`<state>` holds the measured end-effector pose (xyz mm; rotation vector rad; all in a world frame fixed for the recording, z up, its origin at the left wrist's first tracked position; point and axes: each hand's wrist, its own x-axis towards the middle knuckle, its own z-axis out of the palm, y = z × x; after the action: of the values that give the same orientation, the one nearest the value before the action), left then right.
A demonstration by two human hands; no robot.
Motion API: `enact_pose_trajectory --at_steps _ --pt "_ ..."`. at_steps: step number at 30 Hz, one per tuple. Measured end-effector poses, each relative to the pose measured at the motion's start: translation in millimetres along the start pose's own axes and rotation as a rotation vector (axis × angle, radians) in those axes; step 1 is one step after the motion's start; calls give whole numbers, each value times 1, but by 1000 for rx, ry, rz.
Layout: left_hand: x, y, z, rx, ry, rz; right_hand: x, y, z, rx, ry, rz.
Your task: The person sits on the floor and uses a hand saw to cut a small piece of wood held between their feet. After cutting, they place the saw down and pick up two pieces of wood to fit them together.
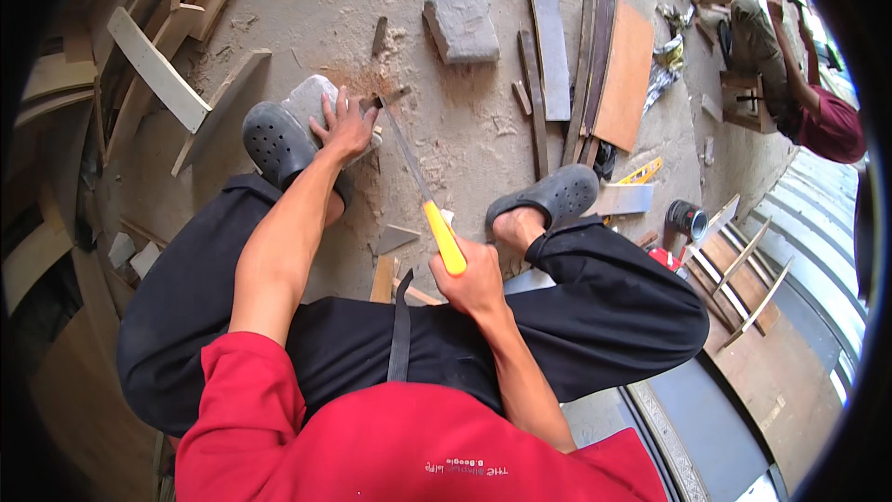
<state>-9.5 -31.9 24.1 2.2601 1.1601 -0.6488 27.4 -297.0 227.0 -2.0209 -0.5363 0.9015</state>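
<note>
Head view, person squatting on concrete floor [307, 0].

R hand [478, 284]: fingers wrapped tight round the yellow handle of a saw [423, 191]. Blade runs up-left from the handle, away from the body; long axis diagonal, far end meeting a small wood piece [383, 98] just past the L hand.

L hand [346, 130]: palm down, fingers spread, pressing on a grey block [311, 98]; the wood piece lies at the block's right edge, touching or just beside the fingertips. Can't tell if the fingers pin the wood itself or only the block. L hand is the nearer one to the wood; R hand well back, near the knees.

Left clog [277, 144] braced vs. the block, right clog [548, 195] planted beside the blade's right. Reddish sawdust on floor just above the wood piece.

Containers: one small dark can [686, 218] at right near planks; contents not visible. Nothing else holds anything.

Board stack [595, 65] upper right; second grey block [462, 17] above, apart. Another person [818, 112] far right.
</note>
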Motion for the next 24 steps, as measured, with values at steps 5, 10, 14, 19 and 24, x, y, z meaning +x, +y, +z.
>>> enact_pose_trajectory --at_steps 5,10,14,19,24 --pt "5 1 3 41 20 12 52 12 25 -144 -47 -4" --pt "-4 0 4 23 9 -11 0 11 9 11 -4 -62" --pt "12 -8 15 38 75 24 64 31 35 -113 -42 -12" --pt "11 -10 15 17 79 24 -4 14 -9 49 -63 -44" --pt "4 1 5 37 36 16 56 32 12 -21 -79 78"
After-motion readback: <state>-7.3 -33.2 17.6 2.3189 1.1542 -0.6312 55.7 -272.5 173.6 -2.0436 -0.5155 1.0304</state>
